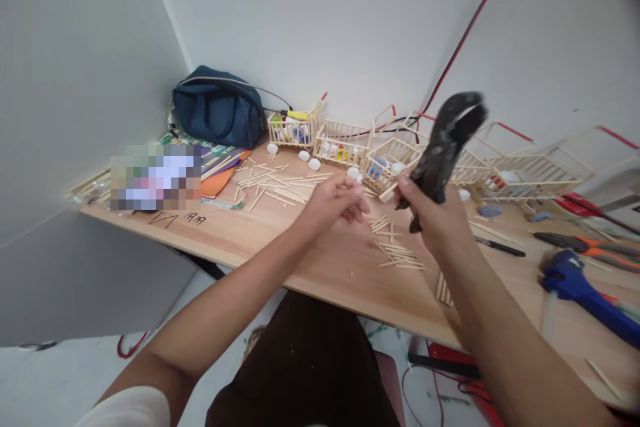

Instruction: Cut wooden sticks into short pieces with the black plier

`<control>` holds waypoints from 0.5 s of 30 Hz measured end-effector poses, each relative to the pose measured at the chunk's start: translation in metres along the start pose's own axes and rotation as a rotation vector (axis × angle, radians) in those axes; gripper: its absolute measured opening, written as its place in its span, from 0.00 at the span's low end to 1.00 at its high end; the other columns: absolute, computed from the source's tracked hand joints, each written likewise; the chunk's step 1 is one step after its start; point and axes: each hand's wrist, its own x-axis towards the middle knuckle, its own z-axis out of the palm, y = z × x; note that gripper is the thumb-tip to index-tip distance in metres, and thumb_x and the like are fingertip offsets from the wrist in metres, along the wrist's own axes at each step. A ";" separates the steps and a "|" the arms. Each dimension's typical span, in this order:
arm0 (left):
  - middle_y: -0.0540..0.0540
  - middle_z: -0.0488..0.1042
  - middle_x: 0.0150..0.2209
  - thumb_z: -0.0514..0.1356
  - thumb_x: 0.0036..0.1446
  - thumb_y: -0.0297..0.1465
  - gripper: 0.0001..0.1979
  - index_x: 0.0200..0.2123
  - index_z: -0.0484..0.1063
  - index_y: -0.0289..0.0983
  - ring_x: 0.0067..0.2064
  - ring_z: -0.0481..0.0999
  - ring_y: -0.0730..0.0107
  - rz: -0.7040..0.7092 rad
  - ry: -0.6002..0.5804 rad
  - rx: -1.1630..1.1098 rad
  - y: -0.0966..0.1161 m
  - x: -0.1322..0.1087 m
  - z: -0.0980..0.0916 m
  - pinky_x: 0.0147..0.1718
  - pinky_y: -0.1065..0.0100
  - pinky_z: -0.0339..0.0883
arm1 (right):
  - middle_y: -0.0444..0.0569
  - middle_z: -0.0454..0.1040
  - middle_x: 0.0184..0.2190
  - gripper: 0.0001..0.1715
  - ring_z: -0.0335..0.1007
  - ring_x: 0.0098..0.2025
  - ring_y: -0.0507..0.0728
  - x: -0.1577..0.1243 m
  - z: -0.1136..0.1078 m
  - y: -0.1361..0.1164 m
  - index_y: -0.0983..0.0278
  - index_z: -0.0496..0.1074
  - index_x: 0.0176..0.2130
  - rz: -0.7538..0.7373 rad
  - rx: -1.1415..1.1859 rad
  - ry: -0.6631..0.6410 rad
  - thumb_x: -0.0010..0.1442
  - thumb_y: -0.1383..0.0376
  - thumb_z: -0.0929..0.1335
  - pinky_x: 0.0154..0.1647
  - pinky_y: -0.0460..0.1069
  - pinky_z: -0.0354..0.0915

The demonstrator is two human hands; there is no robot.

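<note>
My right hand (435, 210) is wrapped round a black hand cutter (443, 147), whose curved jaws point up and to the right, blurred by motion. A pale wooden stick (389, 191) shows at the fingertips of that hand. Over the table, my left hand (340, 202) has loosely bent fingers apart, with nothing visible in them. Short cut sticks (399, 253) lie just below and between the two hands. Behind the left hand is a scattered heap of thin sticks (270, 180).
Several small stick-built carts with red handles, such as one cart (340, 140), line the wall. A blue bag (217, 107) stands at the back left. On the right lie a blue glue gun (570, 280), orange-handled pliers (595, 245) and a black pen (500, 245).
</note>
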 end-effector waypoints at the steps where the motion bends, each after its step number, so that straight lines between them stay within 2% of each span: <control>1: 0.50 0.75 0.25 0.63 0.53 0.36 0.12 0.33 0.64 0.36 0.22 0.72 0.77 0.048 0.097 0.059 0.007 0.002 -0.009 0.24 0.74 0.65 | 0.41 0.66 0.22 0.16 0.63 0.24 0.51 0.005 0.000 0.000 0.62 0.69 0.30 0.004 0.087 0.051 0.52 0.54 0.73 0.27 0.48 0.62; 4: 0.48 0.76 0.28 0.63 0.49 0.30 0.08 0.33 0.69 0.34 0.27 0.73 0.76 0.187 0.302 0.294 0.030 0.009 -0.047 0.27 0.74 0.64 | 0.41 0.67 0.23 0.19 0.64 0.24 0.50 0.017 -0.004 0.003 0.61 0.68 0.30 0.058 0.325 0.155 0.46 0.54 0.76 0.23 0.46 0.64; 7: 0.47 0.77 0.29 0.63 0.47 0.29 0.06 0.30 0.74 0.32 0.29 0.71 0.74 0.273 0.394 0.647 0.048 0.017 -0.087 0.29 0.73 0.61 | 0.41 0.68 0.24 0.20 0.64 0.25 0.50 0.020 -0.008 0.010 0.62 0.69 0.29 0.156 0.490 0.174 0.42 0.57 0.78 0.22 0.45 0.65; 9: 0.48 0.75 0.26 0.63 0.45 0.28 0.07 0.29 0.77 0.32 0.27 0.69 0.73 0.207 0.396 0.904 0.051 0.022 -0.107 0.29 0.72 0.59 | 0.41 0.68 0.24 0.20 0.64 0.24 0.49 0.019 -0.012 0.015 0.62 0.69 0.29 0.189 0.539 0.161 0.42 0.58 0.79 0.22 0.45 0.66; 11: 0.49 0.75 0.24 0.62 0.44 0.27 0.07 0.29 0.78 0.33 0.27 0.69 0.72 0.103 0.342 1.119 0.048 0.026 -0.119 0.29 0.71 0.58 | 0.41 0.68 0.22 0.20 0.64 0.24 0.49 0.018 -0.016 0.018 0.62 0.70 0.29 0.188 0.539 0.172 0.41 0.58 0.79 0.22 0.45 0.67; 15: 0.47 0.76 0.27 0.62 0.45 0.24 0.06 0.28 0.78 0.34 0.31 0.71 0.67 -0.048 0.264 1.318 0.033 0.031 -0.126 0.31 0.69 0.58 | 0.39 0.67 0.21 0.20 0.65 0.23 0.49 0.017 -0.019 0.021 0.62 0.70 0.30 0.183 0.513 0.202 0.41 0.58 0.79 0.22 0.44 0.67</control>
